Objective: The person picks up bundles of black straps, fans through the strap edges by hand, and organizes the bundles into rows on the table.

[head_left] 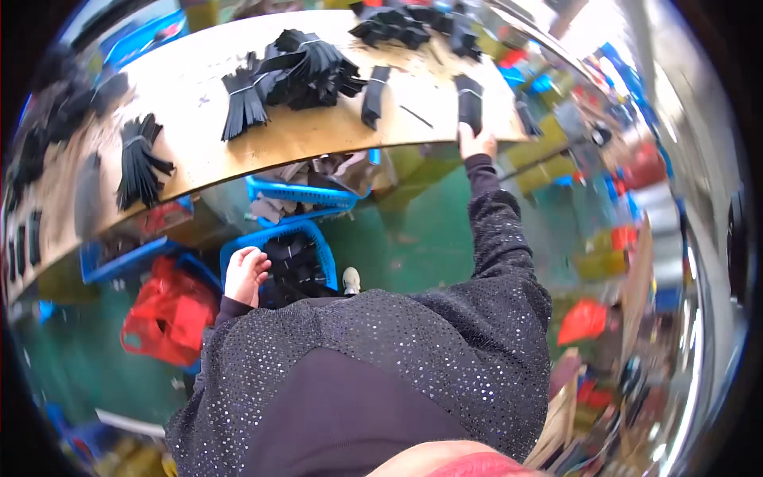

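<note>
My right hand point(478, 145) is at the table's near edge, closed on the lower end of a bundle of black strips point(470, 101) tied with a pale band. The bundle lies on the light wooden table point(310, 137). My left hand point(245, 275) hangs below the table edge, over the side of a blue basket point(328, 258) of dark pieces. Its fingers are loosely bent and a little apart, with nothing seen in them. A narrow tied bundle point(375, 97) and a thin dark strip point(416, 117) lie left of the held one.
Piled black bundles point(310, 70) and a fanned-out bundle point(141, 161) rest farther left along the curved table. Under it stands another blue basket point(298, 193) with greyish scraps. A red bag point(171, 314) sits on the green floor point(389, 246). Blurred clutter point(628, 238) fills the right side.
</note>
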Demonstrator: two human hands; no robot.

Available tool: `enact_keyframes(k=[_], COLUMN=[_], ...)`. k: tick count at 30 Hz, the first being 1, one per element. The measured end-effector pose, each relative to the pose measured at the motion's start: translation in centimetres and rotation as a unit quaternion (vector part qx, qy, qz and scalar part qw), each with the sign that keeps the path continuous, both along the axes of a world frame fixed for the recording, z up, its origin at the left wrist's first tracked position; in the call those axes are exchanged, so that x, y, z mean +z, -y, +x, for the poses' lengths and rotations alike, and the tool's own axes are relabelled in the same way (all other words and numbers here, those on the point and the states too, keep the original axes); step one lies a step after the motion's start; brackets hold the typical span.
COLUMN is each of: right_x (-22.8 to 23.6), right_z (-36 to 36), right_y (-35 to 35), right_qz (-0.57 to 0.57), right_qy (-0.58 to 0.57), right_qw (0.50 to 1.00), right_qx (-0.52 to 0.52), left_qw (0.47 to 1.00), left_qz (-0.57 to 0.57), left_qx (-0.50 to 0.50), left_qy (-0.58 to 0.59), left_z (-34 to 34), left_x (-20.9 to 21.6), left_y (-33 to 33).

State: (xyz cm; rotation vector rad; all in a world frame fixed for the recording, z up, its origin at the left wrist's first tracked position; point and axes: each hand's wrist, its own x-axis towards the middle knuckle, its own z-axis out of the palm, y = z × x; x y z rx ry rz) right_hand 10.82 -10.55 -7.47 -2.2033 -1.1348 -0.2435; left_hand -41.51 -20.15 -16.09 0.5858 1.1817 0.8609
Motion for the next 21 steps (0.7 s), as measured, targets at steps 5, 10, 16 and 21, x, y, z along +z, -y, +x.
enact_keyframes(k=[5, 10, 16, 21], right_x=[-2.6, -2.5, 1.8, -0.1], right_z=[9.9, 10.7, 2.6, -11.1], right_y=[-7.5, -9.0, -9.5, -15.4], right_qz=[-0.056, -0.178, 0.089, -0.153], right_qy=[0.070, 0.037, 0.174, -0.053], right_qw=[0.996, 0.983, 0.960, 0.949], right_qx=[0.007, -0.003, 0.202, 0.270], left_qw=[0.998, 0.996, 0.989, 0.988], left_qz=[0.022, 0.008, 0.016, 0.077], left_qx=[-0.003, 0.019, 0.095, 0.099], left_qy=[-0.056, -0.089, -0.108, -0.092], left_z=[7.1, 11.5, 12.0, 12.2], left_x=[3.2, 4.4, 4.0, 5.1], left_y=[1.8, 1.6, 2.6, 3.0])
